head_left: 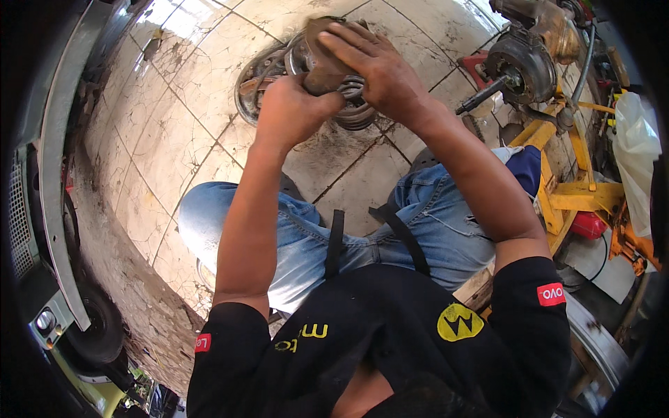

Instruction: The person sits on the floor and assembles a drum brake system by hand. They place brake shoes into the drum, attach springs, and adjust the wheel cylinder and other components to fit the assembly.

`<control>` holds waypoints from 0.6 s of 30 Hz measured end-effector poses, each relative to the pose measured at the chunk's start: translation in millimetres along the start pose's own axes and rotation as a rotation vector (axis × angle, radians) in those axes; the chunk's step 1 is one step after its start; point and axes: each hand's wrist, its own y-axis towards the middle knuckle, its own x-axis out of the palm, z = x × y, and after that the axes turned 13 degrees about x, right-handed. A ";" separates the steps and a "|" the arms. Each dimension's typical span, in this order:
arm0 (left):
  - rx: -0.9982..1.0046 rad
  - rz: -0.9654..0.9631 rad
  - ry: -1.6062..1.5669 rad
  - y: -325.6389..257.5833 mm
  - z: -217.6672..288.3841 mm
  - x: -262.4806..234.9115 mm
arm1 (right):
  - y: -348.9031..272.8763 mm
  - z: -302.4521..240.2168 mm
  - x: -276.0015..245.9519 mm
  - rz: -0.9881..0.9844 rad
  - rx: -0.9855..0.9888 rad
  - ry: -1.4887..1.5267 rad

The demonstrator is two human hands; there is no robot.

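In front of my knees, a brown bent sheet (336, 63), perhaps sandpaper, is between my two hands above a group of round metal parts. My left hand (296, 111) is closed on its lower end, the thumb pointing right. Across its upper right side lie the long fingers of my right hand (380, 66); that thumb is hidden. Under the hands is a ribbed round metal part (355, 111), partly covered. A dirty metal drum or dish (252, 90) with parts inside sits on the floor to the left.
Cracked, stained floor tiles (188, 118) surround the parts. At the right stand a greasy hub with a shaft (519, 70) and a yellow metal frame (582, 197), with a white plastic bag (635, 153) beside it. A vehicle's pale metal edge (56, 139) runs along the left.
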 end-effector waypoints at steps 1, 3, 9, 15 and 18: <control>0.015 -0.016 0.013 1.6 -1.7 2.4 | -3.2 12.6 9.3 -0.021 0.093 0.013; 0.049 0.009 0.006 -1.0 2.3 4.2 | -0.6 11.5 0.6 -0.089 0.320 0.198; -0.066 -0.078 0.003 5.6 11.6 -1.0 | -3.0 16.2 5.2 -0.032 0.138 0.071; 0.007 -0.055 0.031 2.3 6.0 4.3 | -0.5 -1.5 -5.6 0.024 0.014 0.007; 0.045 -0.052 0.054 -0.4 2.9 8.0 | -1.8 6.6 0.6 -0.054 0.218 0.149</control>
